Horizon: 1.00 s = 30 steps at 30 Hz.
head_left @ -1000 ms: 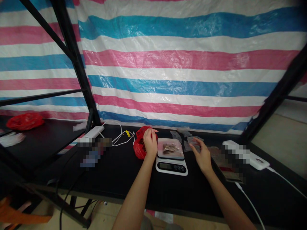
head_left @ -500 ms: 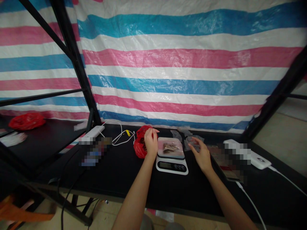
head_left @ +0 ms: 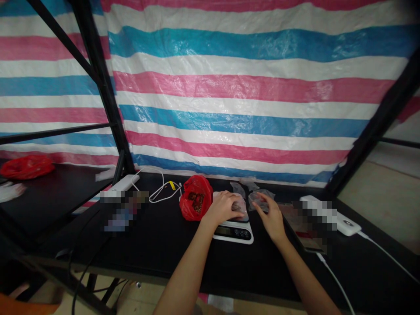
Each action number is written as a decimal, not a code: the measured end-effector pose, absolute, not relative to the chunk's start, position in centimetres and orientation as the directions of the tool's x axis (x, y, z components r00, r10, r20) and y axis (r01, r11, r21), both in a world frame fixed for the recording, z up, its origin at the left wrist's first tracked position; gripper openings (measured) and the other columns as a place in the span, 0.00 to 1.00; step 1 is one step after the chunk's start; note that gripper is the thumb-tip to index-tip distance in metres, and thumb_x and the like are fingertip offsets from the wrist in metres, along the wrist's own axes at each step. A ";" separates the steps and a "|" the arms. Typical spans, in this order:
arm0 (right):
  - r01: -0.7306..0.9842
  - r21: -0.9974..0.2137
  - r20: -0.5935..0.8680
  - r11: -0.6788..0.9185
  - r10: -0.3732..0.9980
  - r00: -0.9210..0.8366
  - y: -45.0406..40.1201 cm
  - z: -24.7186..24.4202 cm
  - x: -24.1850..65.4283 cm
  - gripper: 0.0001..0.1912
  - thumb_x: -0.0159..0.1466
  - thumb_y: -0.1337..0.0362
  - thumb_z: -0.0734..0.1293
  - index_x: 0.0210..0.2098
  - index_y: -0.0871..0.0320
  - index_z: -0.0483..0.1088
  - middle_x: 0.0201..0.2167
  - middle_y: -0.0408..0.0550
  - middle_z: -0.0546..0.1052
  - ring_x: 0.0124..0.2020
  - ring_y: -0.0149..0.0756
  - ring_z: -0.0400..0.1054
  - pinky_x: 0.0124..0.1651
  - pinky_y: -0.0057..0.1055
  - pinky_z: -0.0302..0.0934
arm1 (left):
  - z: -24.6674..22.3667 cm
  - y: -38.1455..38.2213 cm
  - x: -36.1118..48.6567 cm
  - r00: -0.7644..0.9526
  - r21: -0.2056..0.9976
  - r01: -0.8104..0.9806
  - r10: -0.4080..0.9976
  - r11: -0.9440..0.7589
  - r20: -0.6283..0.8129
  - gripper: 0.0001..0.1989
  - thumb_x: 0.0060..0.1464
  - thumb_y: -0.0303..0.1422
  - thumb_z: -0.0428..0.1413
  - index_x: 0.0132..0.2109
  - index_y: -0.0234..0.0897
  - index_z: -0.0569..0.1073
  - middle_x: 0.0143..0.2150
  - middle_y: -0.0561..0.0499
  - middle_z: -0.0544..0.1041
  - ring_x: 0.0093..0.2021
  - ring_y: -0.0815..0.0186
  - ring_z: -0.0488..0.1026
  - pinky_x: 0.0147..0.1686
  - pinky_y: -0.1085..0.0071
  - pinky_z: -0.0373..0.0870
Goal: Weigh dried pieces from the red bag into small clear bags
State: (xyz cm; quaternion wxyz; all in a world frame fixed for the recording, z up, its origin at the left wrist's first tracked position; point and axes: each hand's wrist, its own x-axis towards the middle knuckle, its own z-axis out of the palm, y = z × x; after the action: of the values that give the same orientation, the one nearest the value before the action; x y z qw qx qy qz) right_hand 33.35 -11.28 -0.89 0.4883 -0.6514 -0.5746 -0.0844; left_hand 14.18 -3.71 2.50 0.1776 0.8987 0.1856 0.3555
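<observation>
Over the pan of the white kitchen scale (head_left: 247,232) is my left hand (head_left: 227,208), its fingers curled round the brown dried pieces (head_left: 236,207) lying there. My right hand (head_left: 271,216) pinches the rim of a small clear cup (head_left: 259,199) to the right of the scale. Left of the scale sits an open red plastic bag (head_left: 196,199) with brown pieces inside. The scale's display is partly hidden by my left hand.
Clear plastic bags (head_left: 247,183) lie behind the scale. A tablet (head_left: 300,227) and a white power bank (head_left: 348,226) with a cable are at the right. A white power strip (head_left: 126,183) and cables lie left. Black posts frame the striped sheet.
My left hand has moved right and down from beside the red bag onto the scale's pan, uncovering the bag. My right hand still holds the cup. The view has shifted slightly.
</observation>
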 end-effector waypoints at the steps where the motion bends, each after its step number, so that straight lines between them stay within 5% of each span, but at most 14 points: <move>1: 0.832 -0.536 0.676 0.142 0.663 0.322 -11.3 -0.8 33.3 0.22 0.58 0.51 0.62 0.47 0.58 0.65 0.42 0.53 0.72 0.41 0.43 0.66 0.47 0.44 0.59 | 2.4 -3.6 14.3 0.681 0.452 0.211 0.463 -0.866 0.568 0.26 0.39 0.40 0.63 0.49 0.41 0.71 0.48 0.46 0.73 0.48 0.54 0.66 0.51 0.60 0.57; 6: 0.805 -0.572 0.670 0.158 0.656 0.347 -11.5 -0.5 33.1 0.22 0.58 0.51 0.62 0.47 0.57 0.65 0.44 0.52 0.72 0.42 0.42 0.66 0.47 0.42 0.60 | 2.2 -3.3 14.2 0.635 0.537 0.244 0.551 -0.808 0.541 0.27 0.39 0.40 0.63 0.49 0.41 0.71 0.47 0.46 0.73 0.49 0.56 0.67 0.51 0.60 0.58; 10: 0.848 -0.500 0.686 0.175 0.678 0.264 -11.7 1.5 33.1 0.21 0.59 0.52 0.62 0.48 0.56 0.65 0.44 0.51 0.72 0.43 0.42 0.66 0.46 0.40 0.60 | 2.4 -3.0 14.1 0.569 0.715 0.096 0.627 -0.693 0.531 0.28 0.39 0.41 0.63 0.50 0.40 0.71 0.45 0.46 0.73 0.43 0.59 0.70 0.45 0.65 0.65; 19: 0.955 0.038 0.583 0.294 0.769 -0.260 -11.9 10.9 30.8 0.19 0.62 0.56 0.60 0.51 0.51 0.63 0.47 0.48 0.71 0.47 0.41 0.63 0.46 0.38 0.55 | 3.4 -2.9 13.9 0.576 0.925 -0.345 0.742 -0.160 0.343 0.28 0.38 0.38 0.64 0.48 0.31 0.72 0.42 0.42 0.76 0.42 0.59 0.73 0.44 0.65 0.67; 30: 0.779 0.516 0.370 0.357 0.727 -0.578 -11.2 14.7 27.0 0.17 0.61 0.68 0.61 0.50 0.54 0.65 0.44 0.49 0.71 0.44 0.40 0.61 0.45 0.37 0.49 | 3.1 -2.4 13.9 0.530 0.872 -0.472 0.748 -0.131 0.399 0.24 0.38 0.39 0.64 0.43 0.29 0.73 0.40 0.43 0.77 0.42 0.59 0.73 0.44 0.67 0.65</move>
State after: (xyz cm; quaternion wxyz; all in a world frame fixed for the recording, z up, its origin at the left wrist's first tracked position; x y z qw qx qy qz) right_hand 26.97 -11.20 14.74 0.0384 -0.4577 -0.8228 -0.3348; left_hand 13.92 -2.42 3.12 0.6485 0.5867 0.1177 0.4704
